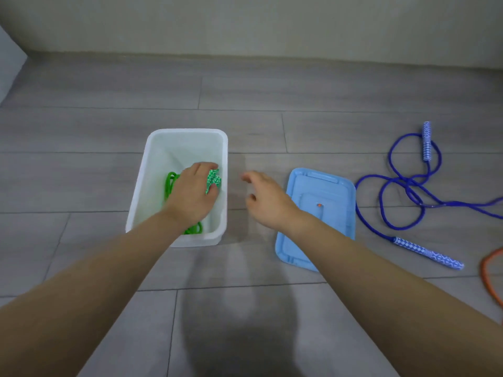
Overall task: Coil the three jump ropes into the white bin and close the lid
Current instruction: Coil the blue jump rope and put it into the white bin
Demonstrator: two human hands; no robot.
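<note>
Left grip point(194, 190) around green rope point(170, 183)

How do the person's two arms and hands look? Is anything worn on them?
Both forearms are bare up to the picture's edge: no sleeves show. The left hand and right hand wear no gloves, and no watch, bracelet or ring is visible. The fingertips are slightly blurred.

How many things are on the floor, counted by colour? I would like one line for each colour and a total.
Green: 1, green jump rope in the bin
Blue: 2, blue jump rope and blue lid
Orange: 1, orange jump rope, partly out of frame
White: 1, white bin
Total: 5
</note>
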